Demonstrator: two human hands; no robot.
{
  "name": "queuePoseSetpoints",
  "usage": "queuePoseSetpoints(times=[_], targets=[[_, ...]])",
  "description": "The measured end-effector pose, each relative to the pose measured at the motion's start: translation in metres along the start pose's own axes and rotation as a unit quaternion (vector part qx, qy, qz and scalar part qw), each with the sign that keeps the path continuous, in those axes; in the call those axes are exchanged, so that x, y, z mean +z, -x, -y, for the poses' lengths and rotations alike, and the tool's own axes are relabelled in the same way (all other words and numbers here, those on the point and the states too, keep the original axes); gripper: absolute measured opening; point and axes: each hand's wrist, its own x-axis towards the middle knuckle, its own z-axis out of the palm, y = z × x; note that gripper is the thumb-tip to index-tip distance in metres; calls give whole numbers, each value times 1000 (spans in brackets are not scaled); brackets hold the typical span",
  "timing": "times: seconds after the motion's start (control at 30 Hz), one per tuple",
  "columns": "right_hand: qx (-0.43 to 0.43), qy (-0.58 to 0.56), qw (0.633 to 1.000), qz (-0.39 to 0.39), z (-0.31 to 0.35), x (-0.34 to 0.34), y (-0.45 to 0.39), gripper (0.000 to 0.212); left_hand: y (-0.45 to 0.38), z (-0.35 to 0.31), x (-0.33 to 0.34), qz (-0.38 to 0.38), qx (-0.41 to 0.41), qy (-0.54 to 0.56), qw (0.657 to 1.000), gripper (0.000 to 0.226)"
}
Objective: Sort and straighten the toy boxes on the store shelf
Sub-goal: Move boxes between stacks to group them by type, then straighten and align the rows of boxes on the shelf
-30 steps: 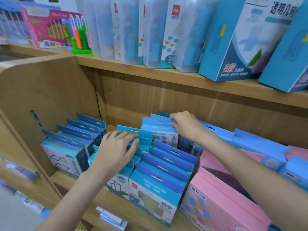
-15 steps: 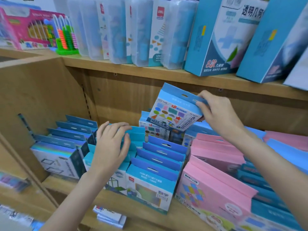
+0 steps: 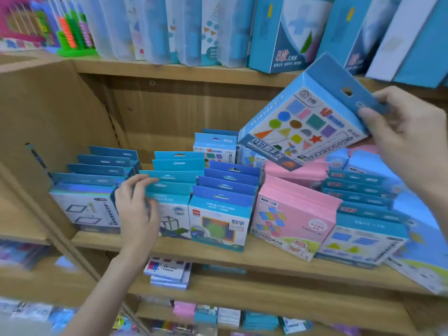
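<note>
Rows of hang-tab toy boxes are standing front to back along the middle shelf (image 3: 169, 248), and the picture is reading left to right from there. At the far left a holographic-faced row (image 3: 84, 207) is sitting squarely against the wooden side panel (image 3: 43, 122). Just beside it, the left hand (image 3: 137, 209) is resting on the teal row (image 3: 174, 175), fingers (image 3: 143, 183) curled over one hang tab and thumb against the front box, pinching lightly rather than lifting; it is still steadying the same row it was touching a second ago. Next come the darker blue row (image 3: 225, 187), the pink boxes (image 3: 293, 214) and a further blue row (image 3: 358, 190), all seated on the shelf.

At upper right, the right hand (image 3: 404, 134) is gripping the shapes box (image 3: 305, 127) closed around its tab end, holding it tilted in the air, well clear of the rows and near the upper shelf edge (image 3: 184, 71). A second ago that hand was reaching into the back stack; half a second ago the box was only just rising above it. Now it is fully out and higher and further right, with matching boxes (image 3: 215, 149) left standing at the back. This probably means one misfiled box is being pulled for re-sorting, and a proper slot is yet to be chosen.
</note>
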Motion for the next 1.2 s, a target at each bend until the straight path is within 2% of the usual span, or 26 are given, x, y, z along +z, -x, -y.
queuePoseSetpoints(times=[0.13, 0.2, 0.3, 0.43, 0.5, 0.57, 0.73, 0.83, 1.07, 1.2], targets=[[9, 35, 999, 8, 5, -14, 16, 7, 6, -12, -2, 37, 31, 4, 999, 34], [22, 30, 999, 13, 5, -21, 22, 10, 11, -25, 3, 76, 93, -3, 993, 37], [34, 36, 999, 8, -4, -37, 28, 10, 20, -46, 19, 142, 218, -43, 965, 48], [39, 48, 998, 13, -20, -64, 39, 4, 26, -67, 49, 187, 309, -121, 925, 61], [48, 54, 997, 22, -31, -81, 44, 4, 27, -69, 59, 182, 318, -154, 917, 65], [58, 52, 996, 39, -41, -97, 49, 6, 28, -70, 61, 172, 300, -158, 925, 72], [67, 65, 989, 114, -68, -127, 62, 5, 48, -99, 65, 138, 289, -67, 945, 56], [73, 50, 980, 179, -83, -140, 68, 5, 68, -132, 81, 129, 290, -22, 948, 49], [86, 1, 968, 234, -151, -211, 84, 11, 103, -229, 131, 125, 313, 12, 941, 43], [86, 26, 954, 287, -185, -245, 104, 11, 116, -276, 165, 149, 335, 2, 931, 52]])
